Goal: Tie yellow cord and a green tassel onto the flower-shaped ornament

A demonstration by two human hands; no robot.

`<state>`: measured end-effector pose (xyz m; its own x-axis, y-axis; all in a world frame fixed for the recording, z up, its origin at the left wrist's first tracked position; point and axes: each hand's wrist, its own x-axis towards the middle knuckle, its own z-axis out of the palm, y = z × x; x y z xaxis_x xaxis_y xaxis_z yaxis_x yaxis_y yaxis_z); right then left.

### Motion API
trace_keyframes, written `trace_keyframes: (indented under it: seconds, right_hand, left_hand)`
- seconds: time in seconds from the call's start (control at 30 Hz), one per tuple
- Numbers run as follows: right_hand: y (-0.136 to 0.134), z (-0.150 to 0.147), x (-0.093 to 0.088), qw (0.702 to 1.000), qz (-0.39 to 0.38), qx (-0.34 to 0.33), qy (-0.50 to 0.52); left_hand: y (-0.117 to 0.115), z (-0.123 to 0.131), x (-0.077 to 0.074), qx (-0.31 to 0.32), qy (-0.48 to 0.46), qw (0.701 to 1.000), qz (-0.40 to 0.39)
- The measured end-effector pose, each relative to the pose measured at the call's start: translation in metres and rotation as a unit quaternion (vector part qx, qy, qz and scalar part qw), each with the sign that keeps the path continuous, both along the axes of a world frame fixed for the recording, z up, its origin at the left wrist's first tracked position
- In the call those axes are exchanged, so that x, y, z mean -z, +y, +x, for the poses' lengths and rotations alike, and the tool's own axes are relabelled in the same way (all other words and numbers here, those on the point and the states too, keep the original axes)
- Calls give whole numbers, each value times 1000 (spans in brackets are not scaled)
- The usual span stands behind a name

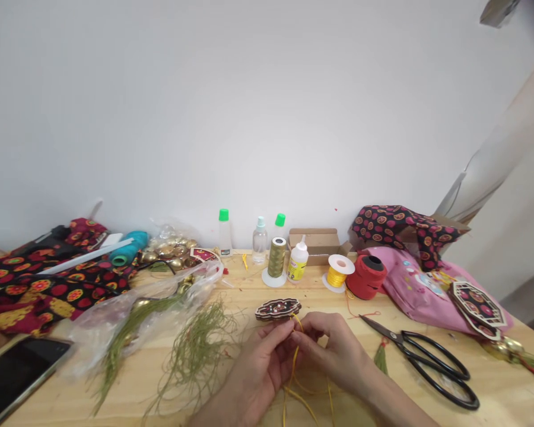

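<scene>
Both hands meet over the front middle of the table, pinching a yellow cord (pixel 295 359). My left hand (pixel 264 362) has its thumb and fingertips closed on the cord. Close against it, my right hand (pixel 333 347) also grips the cord between bent fingers. Just beyond the fingertips is a dark, pale-edged ornament (pixel 278 309) with a scalloped outline, and the cord runs up to its near edge. Loose cord trails down below the hands to the tabletop. The exact pinch point is partly hidden by the fingers.
Black-handled scissors (pixel 427 362) and a small green tassel (pixel 381 357) lie right. Loose green threads (pixel 196 350) and a plastic bag (pixel 146 320) spread left, near a phone (pixel 22 373). Behind stand a green thread spool (pixel 276 259), glue bottle (pixel 298 261), yellow cord spool (pixel 337 274) and red thread cone (pixel 366 277).
</scene>
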<state>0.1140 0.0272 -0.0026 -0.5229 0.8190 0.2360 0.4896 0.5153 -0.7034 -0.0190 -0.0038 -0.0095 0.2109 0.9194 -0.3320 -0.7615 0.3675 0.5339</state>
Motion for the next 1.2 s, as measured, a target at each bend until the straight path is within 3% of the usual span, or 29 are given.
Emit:
trace_keyframes:
  seconds: [0.37,0.6,0.8,1.0,1.2]
  right_hand:
    - [-1,4,-9,993,97,-63,-26]
    - [-4,5,-9,985,133,-94,-50]
    - [2,12,-15,968,247,11,37]
    - [8,10,-11,931,361,1,-60]
    - [7,11,-11,933,358,-5,-41]
  left_hand:
    - [-2,5,1,3,-20,1000,20]
    - [0,5,0,-68,-81,994,12]
    - [-1,8,-4,-64,33,996,59]
    - [-4,13,-2,-15,131,985,111]
    - [-3,12,4,1,134,984,117]
